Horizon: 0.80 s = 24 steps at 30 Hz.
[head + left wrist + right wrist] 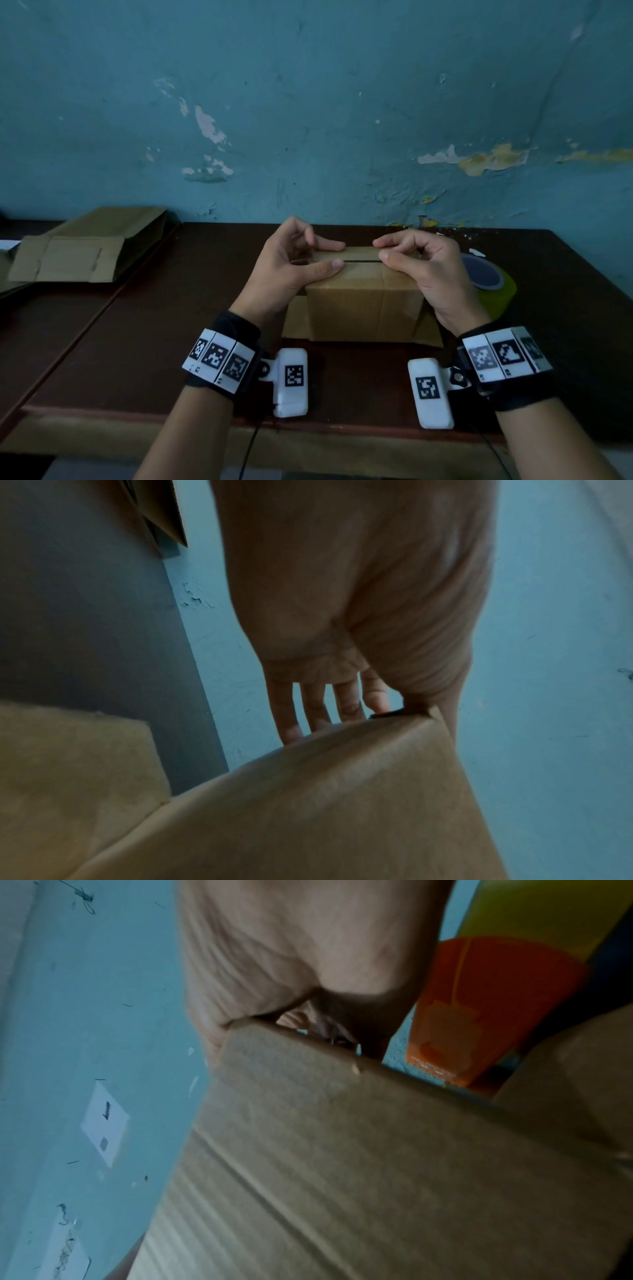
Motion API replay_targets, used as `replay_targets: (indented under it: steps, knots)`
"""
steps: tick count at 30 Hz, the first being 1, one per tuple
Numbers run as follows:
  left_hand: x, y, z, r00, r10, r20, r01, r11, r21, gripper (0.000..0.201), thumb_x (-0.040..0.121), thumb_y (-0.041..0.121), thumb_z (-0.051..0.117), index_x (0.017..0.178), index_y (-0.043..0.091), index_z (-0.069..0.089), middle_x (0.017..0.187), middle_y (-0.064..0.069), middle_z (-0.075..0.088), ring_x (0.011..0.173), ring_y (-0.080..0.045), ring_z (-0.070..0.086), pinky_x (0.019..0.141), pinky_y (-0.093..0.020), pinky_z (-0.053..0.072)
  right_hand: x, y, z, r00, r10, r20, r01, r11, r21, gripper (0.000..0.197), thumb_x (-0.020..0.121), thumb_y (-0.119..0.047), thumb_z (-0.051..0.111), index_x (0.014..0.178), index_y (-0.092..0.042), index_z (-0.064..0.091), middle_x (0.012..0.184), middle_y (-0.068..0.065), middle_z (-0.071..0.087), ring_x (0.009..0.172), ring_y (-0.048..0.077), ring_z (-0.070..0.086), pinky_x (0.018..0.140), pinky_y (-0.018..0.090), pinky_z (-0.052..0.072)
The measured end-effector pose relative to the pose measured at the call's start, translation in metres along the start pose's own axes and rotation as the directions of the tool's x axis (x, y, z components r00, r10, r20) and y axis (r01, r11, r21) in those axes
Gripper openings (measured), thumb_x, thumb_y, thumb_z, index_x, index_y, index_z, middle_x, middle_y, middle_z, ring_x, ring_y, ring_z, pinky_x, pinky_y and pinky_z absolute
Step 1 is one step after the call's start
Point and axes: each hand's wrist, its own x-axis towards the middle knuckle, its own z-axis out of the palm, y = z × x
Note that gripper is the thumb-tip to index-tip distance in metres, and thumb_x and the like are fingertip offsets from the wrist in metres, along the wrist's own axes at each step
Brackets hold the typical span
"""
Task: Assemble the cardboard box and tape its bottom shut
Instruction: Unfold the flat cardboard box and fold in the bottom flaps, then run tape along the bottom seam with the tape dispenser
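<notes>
A small brown cardboard box (pixel 363 301) stands on the dark table (pixel 171 325), its two upper flaps folded in, with a narrow dark seam (pixel 362 261) between them. My left hand (pixel 337 254) pinches the flaps together at the seam's left end, thumb on the near flap and index finger on the far one. At the right end my right hand (pixel 380 249) pinches them the same way. The left wrist view shows the box (pixel 325 804) under the fingers (pixel 315 710). In the right wrist view the box (pixel 342 1150) fills the lower half. A green tape roll (pixel 493 284) lies right of the box.
Flattened cardboard sheets (pixel 85 253) lie stacked at the far left on a second table. Lower flaps (pixel 294 322) spread out from the box's base on the table. A peeling blue wall (pixel 308 120) rises right behind the table. An orange object (pixel 479 1010) shows beyond the right hand.
</notes>
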Motion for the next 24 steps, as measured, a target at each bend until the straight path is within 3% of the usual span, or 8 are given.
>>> replay_targets:
  steps: [2,8,11,15,19,24]
  knots:
    - [0.0014,-0.0010,0.0023,1.000,-0.004,-0.010,0.004,1.000,-0.009,0.035,0.081,0.000,0.078,0.100,0.007,0.049,0.107,-0.014,0.077,0.112,-0.029,0.069,0.095,-0.043,0.053,-0.0006,-0.0003,-0.0005,1.000,0.001,-0.004,-0.001,1.000,-0.005,0.016,0.083,0.000,0.078,0.072,0.004,0.066,0.099,0.005,0.078,0.101,0.013,0.072,0.098,0.032,0.048]
    - [0.0035,-0.0057,0.0068,1.000,-0.029,-0.005,0.028,0.999,-0.018,0.023,0.090,-0.001,0.071,0.106,0.005,0.057,0.110,-0.018,0.072,0.113,-0.026,0.067,0.100,-0.040,0.051,-0.0013,-0.0030,-0.0035,0.995,0.097,0.034,-0.097,0.995,0.010,0.007,0.082,-0.003,0.079,0.084,-0.007,0.073,0.105,0.000,0.078,0.103,0.007,0.069,0.091,0.025,0.048]
    - [0.0034,-0.0078,0.0083,0.995,-0.097,0.031,0.098,0.995,-0.036,0.029,0.092,0.004,0.068,0.118,0.006,0.056,0.118,-0.007,0.070,0.116,-0.021,0.063,0.101,-0.036,0.050,-0.0006,-0.0037,-0.0039,0.989,0.138,0.056,-0.141,0.989,0.043,0.016,0.081,0.001,0.078,0.088,-0.011,0.070,0.108,0.001,0.077,0.105,0.009,0.070,0.090,0.025,0.050]
    - [0.0015,-0.0053,0.0105,0.967,-0.227,0.117,0.232,0.972,-0.025,0.037,0.091,0.022,0.065,0.126,0.017,0.060,0.125,0.003,0.068,0.110,-0.017,0.065,0.091,-0.031,0.055,-0.0008,-0.0062,-0.0009,0.986,0.156,0.064,-0.159,0.986,0.046,0.020,0.081,0.003,0.075,0.088,-0.014,0.069,0.107,0.001,0.076,0.101,0.005,0.068,0.087,0.025,0.047]
    - [0.0022,-0.0015,0.0076,0.967,-0.214,0.140,0.209,0.977,0.045,0.034,0.088,0.029,0.063,0.122,0.020,0.065,0.118,0.001,0.064,0.094,-0.008,0.064,0.077,-0.022,0.053,-0.0006,-0.0068,0.0043,0.985,0.164,0.043,-0.168,0.981,0.097,0.016,0.081,-0.004,0.066,0.087,-0.018,0.070,0.105,0.000,0.076,0.101,0.008,0.069,0.090,0.031,0.047]
    - [0.0034,-0.0024,0.0078,0.961,-0.236,0.143,0.234,0.972,0.030,0.025,0.097,0.020,0.063,0.122,0.019,0.064,0.124,-0.007,0.061,0.095,-0.013,0.064,0.075,-0.023,0.056,-0.0021,-0.0046,0.0011,0.988,0.138,0.071,-0.148,0.976,0.160,0.029,0.086,0.010,0.054,0.099,-0.013,0.067,0.108,0.004,0.075,0.109,0.017,0.068,0.093,0.030,0.049]
